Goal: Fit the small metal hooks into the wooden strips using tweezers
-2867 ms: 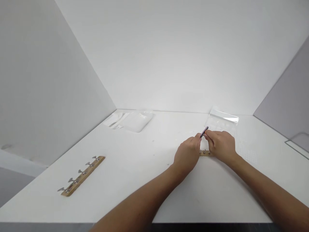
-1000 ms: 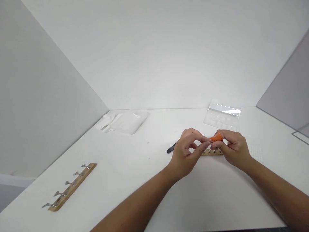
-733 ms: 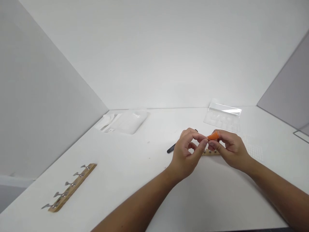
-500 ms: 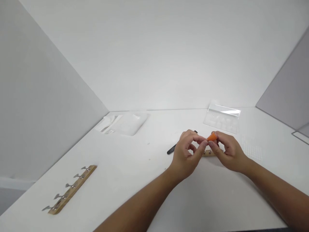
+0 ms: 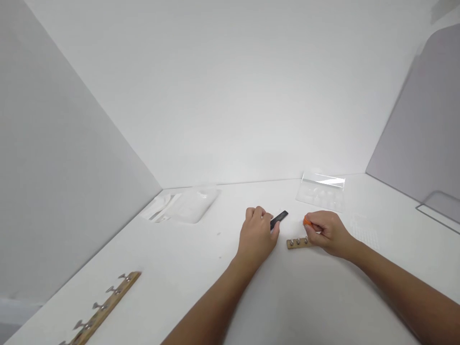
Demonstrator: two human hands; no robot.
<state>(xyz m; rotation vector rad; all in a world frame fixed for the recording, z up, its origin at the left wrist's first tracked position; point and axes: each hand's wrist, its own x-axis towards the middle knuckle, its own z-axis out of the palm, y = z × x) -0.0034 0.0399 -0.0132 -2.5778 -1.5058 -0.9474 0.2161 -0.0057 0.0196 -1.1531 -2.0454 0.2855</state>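
My left hand [image 5: 258,234] rests on the white table with its fingers curled round a dark flat stick [image 5: 279,219], whose far end pokes out to the right. My right hand [image 5: 327,232] pinches a small orange piece [image 5: 306,221] between thumb and fingertips. Just below and left of that hand lies a short wooden strip [image 5: 296,243] with small metal studs; its right end is hidden under the hand.
A longer wooden strip with metal pegs [image 5: 104,305] lies at the front left. White plastic packaging [image 5: 187,206] sits at the back left, a clear zip bag [image 5: 321,191] at the back right. A clear sheet [image 5: 436,211] lies at the far right.
My hands have parted. The left hand moved left and down onto the dark stick and closed on it. The right hand kept the orange piece and dropped beside the short strip.
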